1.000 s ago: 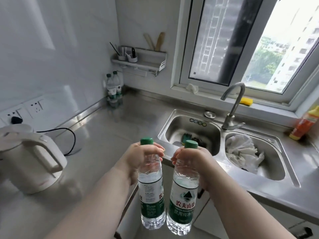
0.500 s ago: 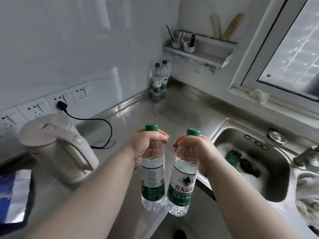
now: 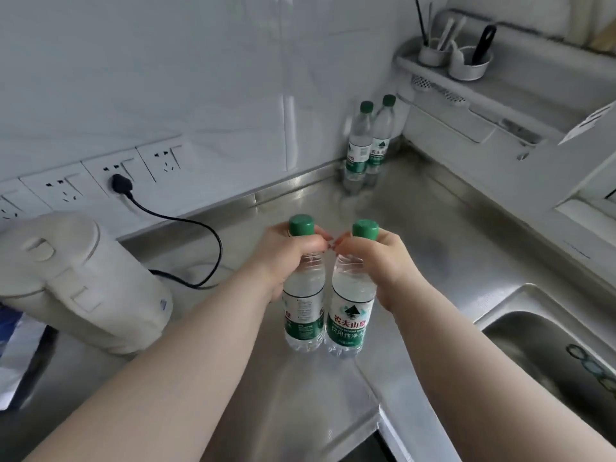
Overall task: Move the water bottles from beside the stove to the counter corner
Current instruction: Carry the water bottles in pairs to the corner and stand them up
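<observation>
The left hand (image 3: 286, 258) grips the left bottle (image 3: 304, 311), the right hand (image 3: 383, 268) the right bottle (image 3: 350, 315), upright; the worktop (image 3: 416, 228) corner lies ahead-right.

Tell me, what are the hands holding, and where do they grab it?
The left hand grips the left bottle and the right hand the right bottle, each around the neck under its green cap.

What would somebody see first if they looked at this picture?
Right in the middle, the left hand and right hand each grip a green-capped bottle by its neck: the left bottle and right bottle, side by side. Two corner bottles stand far behind, and a white kettle sits at the left.
</observation>
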